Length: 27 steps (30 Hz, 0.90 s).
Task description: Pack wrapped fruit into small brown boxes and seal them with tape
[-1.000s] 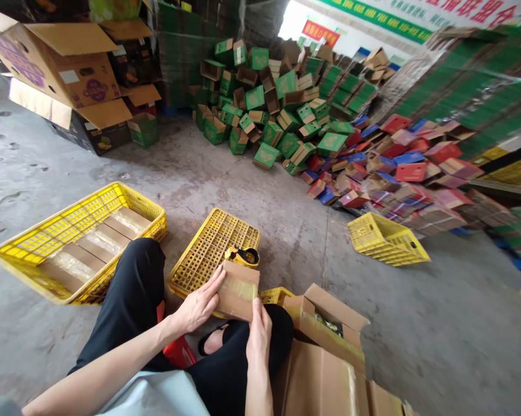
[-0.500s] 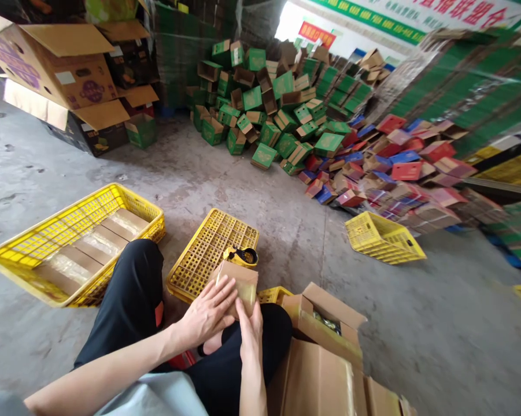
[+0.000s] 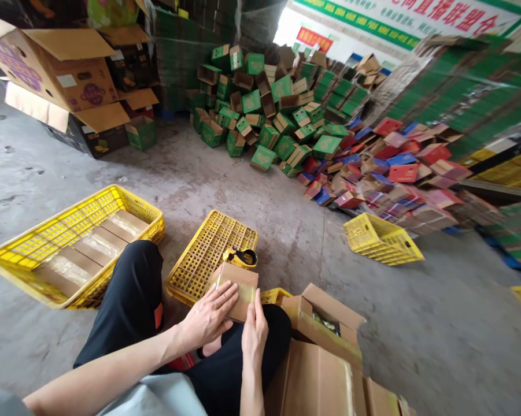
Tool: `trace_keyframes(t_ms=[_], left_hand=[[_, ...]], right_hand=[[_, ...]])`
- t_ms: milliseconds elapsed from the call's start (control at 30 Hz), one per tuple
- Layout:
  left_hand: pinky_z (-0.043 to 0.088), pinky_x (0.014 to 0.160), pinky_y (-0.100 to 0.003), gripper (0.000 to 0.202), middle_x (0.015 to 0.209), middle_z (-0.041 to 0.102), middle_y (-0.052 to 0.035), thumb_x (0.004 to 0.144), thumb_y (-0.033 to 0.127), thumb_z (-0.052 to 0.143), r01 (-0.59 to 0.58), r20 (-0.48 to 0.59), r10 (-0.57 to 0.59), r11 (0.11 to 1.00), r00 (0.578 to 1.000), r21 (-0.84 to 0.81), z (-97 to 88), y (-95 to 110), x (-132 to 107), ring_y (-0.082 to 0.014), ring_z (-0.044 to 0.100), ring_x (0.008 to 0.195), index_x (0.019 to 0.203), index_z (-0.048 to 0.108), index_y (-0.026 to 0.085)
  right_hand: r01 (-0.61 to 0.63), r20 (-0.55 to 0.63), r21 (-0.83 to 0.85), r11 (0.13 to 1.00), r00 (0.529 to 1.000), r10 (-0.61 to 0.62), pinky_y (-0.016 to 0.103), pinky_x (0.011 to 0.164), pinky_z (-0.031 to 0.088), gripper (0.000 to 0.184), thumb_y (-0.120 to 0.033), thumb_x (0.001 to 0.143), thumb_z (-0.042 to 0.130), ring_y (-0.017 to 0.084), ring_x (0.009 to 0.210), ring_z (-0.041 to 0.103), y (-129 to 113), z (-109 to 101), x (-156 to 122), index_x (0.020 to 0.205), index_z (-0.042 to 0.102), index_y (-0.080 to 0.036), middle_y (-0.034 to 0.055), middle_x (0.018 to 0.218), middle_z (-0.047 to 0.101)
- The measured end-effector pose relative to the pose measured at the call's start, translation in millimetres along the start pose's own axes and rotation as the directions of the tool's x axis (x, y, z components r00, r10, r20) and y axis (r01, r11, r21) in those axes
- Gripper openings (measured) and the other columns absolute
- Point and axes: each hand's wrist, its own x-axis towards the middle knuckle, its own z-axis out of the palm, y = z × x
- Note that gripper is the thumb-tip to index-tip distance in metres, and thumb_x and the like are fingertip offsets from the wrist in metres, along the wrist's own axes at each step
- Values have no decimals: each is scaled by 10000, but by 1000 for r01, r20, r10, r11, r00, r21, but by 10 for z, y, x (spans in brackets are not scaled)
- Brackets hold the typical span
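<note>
Concrete floor underfoot, taped box sits just fwd, my L hand flat on its left, R hand gripping the right edge.

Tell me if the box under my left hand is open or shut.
The box is shut on top: tape runs across the flat face. The underside is hidden.

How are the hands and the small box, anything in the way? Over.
Left hand flat on small box; right hand at its right edge. Tape across box top. Tape dispenser close beyond box, on yellow crate, not between the hands.
</note>
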Motion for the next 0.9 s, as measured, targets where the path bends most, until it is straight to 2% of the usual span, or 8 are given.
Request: trace_keyframes(t_ms=[100,200,333,433,567,733,833,900], left_hand=[[290,1275,-565,669,1691,319,-124,1025,363,553,26,-9,-26,1000,1000,11,36,32,11,-330,253,1584,1633,326,197],[259,1289,-555,643,1684,338,-120,1026,363,547,26,-8,-26,1000,1000,-3,53,52,32,-316,243,1589,1617,360,190],[269,1291,-544,667,1686,333,-114,994,343,598,1,28,0,999,1000,-46,46,32,71,-318,234,1590,1607,386,188],[284,1289,-541,725,1686,337,-112,977,361,631,-18,34,20,996,999,-84,16,-31,68,-318,224,1592,1626,353,197],[297,1287,-532,753,1697,310,-123,1022,459,577,-10,-61,2,991,998,-135,-26,-89,-46,-309,209,1596,1660,265,209],[293,1294,-420,666,1740,191,-45,1089,518,377,167,-133,-222,927,966,-336,104,-38,-192,-238,244,1591,1681,182,282],[285,1295,-435,709,1709,292,-54,1077,606,301,346,-57,-450,756,891,-556,295,-125,-162,-251,258,1585,1680,206,246],[332,1272,-468,737,1626,453,-91,1069,646,211,425,20,-550,622,835,-658,427,-268,-112,-276,340,1554,1645,331,203]], right_hand=[[189,-27,-170,967,980,-196,458,1186,422,850,-713,997,378,339,1455,503,31,49,-93,1537,508,-70,210,1575,496],[293,-23,-308,905,949,-315,467,1215,396,814,-669,1026,378,333,1492,453,63,42,-132,1556,472,-59,212,1614,440],[326,19,-418,848,937,-350,481,1251,348,762,-629,1055,313,323,1526,399,35,16,-4,1535,507,-70,196,1629,425],[324,57,-453,831,940,-336,466,1239,371,744,-620,1062,283,317,1528,397,-17,96,103,1563,476,-106,173,1671,360],[319,41,-487,813,938,-343,420,1179,450,727,-602,1069,274,311,1504,438,-4,236,109,1627,362,-145,151,1722,247],[331,33,-499,801,931,-364,402,1149,478,710,-587,1075,255,303,1490,458,123,158,89,1650,311,-175,142,1724,256],[348,36,-475,808,926,-377,414,1165,463,743,-607,1067,268,317,1504,435,156,53,99,1645,316,-143,168,1726,233],[344,26,-463,817,926,-376,424,1166,460,768,-628,1058,287,333,1513,418,167,11,101,1643,318,-132,181,1729,213]])
